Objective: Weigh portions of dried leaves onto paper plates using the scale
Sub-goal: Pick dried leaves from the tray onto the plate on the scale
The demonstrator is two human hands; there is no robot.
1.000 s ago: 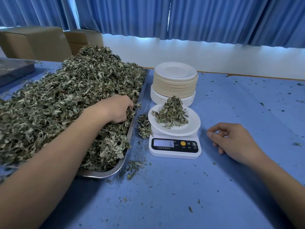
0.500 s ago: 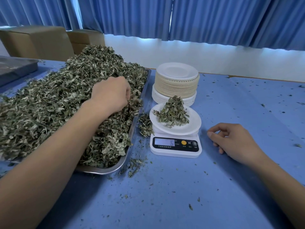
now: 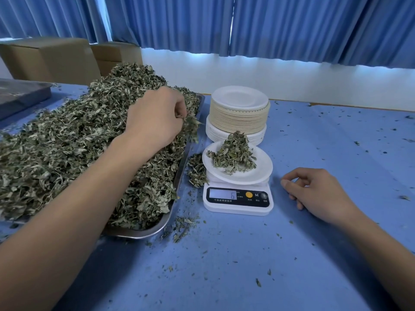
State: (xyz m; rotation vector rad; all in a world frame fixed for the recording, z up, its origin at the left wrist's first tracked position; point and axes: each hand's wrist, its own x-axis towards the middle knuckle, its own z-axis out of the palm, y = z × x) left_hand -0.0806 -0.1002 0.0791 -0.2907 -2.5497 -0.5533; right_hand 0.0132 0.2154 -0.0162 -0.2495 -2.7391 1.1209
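Hovering over the heaped grey-green dried leaves (image 3: 67, 142) in the long steel tray (image 3: 143, 232), the left hand (image 3: 157, 117) has its fingers clamped on a tuft of leaves (image 3: 191, 126), short of the round white paper plate (image 3: 258, 176) on the white digital scale (image 3: 238, 200). That plate already carries a small cone, so this portion looks part-weighed. The right hand (image 3: 318, 194) rests on the blue surface (image 3: 224, 265), fingers loosely curled, empty. The tall stack of unused plates (image 3: 239, 113) suggests many portions remain.

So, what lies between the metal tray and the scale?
A small clump of spilled dried leaves on the blue table, seen in the head view.
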